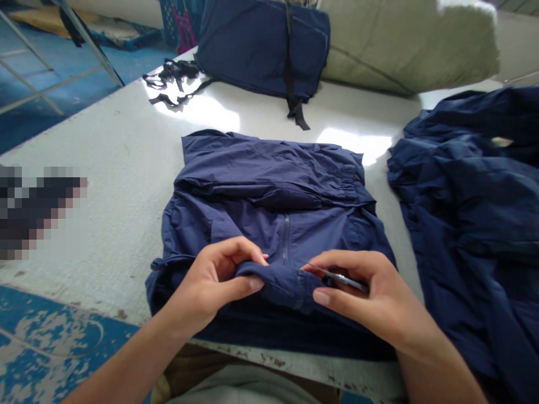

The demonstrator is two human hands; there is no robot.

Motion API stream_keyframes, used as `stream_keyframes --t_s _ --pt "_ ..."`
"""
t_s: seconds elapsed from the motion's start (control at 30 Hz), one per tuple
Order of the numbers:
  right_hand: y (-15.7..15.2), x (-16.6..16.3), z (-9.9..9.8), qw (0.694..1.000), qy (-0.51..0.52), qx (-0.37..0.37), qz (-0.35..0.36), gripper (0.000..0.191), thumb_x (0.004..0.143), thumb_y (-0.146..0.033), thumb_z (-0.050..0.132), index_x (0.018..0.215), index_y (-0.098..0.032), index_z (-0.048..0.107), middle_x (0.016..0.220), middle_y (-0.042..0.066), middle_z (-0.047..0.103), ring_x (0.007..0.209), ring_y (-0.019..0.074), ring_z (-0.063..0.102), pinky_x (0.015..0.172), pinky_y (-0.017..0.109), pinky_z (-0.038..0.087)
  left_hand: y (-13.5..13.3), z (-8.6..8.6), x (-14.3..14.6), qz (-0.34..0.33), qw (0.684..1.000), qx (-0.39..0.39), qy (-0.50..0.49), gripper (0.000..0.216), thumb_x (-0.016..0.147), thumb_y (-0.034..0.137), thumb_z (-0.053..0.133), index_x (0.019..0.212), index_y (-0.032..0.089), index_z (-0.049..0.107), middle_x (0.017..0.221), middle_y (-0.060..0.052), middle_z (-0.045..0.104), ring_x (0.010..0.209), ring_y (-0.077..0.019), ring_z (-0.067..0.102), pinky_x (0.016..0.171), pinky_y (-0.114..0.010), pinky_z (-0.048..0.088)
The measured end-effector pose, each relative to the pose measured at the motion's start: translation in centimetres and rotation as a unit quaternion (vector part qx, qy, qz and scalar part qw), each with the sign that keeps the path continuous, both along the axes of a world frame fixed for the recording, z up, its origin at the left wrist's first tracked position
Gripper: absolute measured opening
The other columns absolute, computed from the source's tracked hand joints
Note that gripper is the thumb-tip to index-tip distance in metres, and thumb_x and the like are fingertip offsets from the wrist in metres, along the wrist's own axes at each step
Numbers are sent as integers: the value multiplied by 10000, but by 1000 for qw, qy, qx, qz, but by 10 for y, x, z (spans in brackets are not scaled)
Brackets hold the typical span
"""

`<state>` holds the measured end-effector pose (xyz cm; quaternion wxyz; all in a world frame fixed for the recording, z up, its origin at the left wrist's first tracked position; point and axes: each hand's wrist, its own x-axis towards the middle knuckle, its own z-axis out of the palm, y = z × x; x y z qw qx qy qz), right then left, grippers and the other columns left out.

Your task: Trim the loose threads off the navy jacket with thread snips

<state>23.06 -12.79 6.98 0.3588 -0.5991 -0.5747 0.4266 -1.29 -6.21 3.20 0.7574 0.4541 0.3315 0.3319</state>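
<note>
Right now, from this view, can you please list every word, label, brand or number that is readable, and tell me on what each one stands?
No text can be read clearly anywhere.
Pink marks on the blue plastic crate: too small and blurred to read.
Navy jacket and its zipper: no readable label or print.

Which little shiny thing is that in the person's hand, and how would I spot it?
On the pale work table, find the folded navy jacket in the middle, nearest the person. At its lower edge, the right hand pinches a slim metal tool; its bright sheen stands out against the navy cloth around it.
</note>
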Motion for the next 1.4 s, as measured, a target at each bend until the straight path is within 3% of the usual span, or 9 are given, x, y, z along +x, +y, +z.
stream_keyframes --t_s 0.17,0.3,0.47,0.63,0.77,0.87,1.03,1.2,1.4 --pt "4 4 5 997 41 -69 -12 240 738 -404 851 746 -175 782 596 -11 646 486 91 502 460 190 394 7 2 -5 7 999 -35 -16 226 702 200 908 865 180 751 844 -17 709 779 -125 649 702 -179 470" --pt "3 5 5 994 76 -76 -16 306 731 -447 871 751 -162 764 590 -17 582 511 79 423 473 198 321 10 0 -13 -31 999 -9 -22 320 712 167 883 995 208 740 946 -40 742 846 -147 670 748 -195 496" --pt "1 3 6 994 98 -47 9 324 772 -463 851 749 -159 742 614 -14 575 522 84 425 488 216 317 14 19 -15 -114 992 57 23 544 778 429 823 1261 217 693 1069 -95 746 926 -237 688 764 -278 529" --pt "3 1 9 993 111 18 43 283 835 -431 817 745 -175 740 651 -2 630 576 108 524 542 223 393 15 48 -2 -166 944 177 223 293 808 445 825 951 191 796 856 -26 721 818 -193 642 710 -257 474" --pt "2 1 7 992 113 50 16 223 859 -392 801 773 -190 758 663 -8 644 579 109 544 537 215 405 17 46 9 -219 951 185 111 157 825 273 829 773 146 753 745 -7 649 717 -143 595 687 -252 461" --pt "2 -4 3 993 106 56 -14 167 866 -353 793 814 -196 768 705 -6 656 605 112 567 551 212 422 15 31 17 -156 969 193 -6 120 752 182 895 738 155 779 968 -69 700 904 -189 652 857 -304 513" --pt "4 -20 -3 985 17 146 -91 193 829 -322 824 784 -202 680 729 -23 600 642 114 557 580 218 440 4 8 29 -74 979 145 -120 101 731 242 942 783 233 856 1367 -94 712 1198 -279 660 1075 -392 468" --pt "-2 -27 -13 970 -42 201 -134 165 871 -273 783 952 -246 642 844 -17 640 682 120 606 595 203 498 -4 3 35 -37 978 115 -169 122 786 212 904 890 267 873 1088 -45 830 1213 -248 674 1138 -370 449" --pt "-14 -25 -14 971 -34 198 -132 324 890 -209 730 1188 -306 646 1012 5 663 840 142 666 676 187 554 -10 1 38 -3 983 99 -157 134 769 173 911 863 260 873 939 -38 798 942 -191 716 917 -311 552"
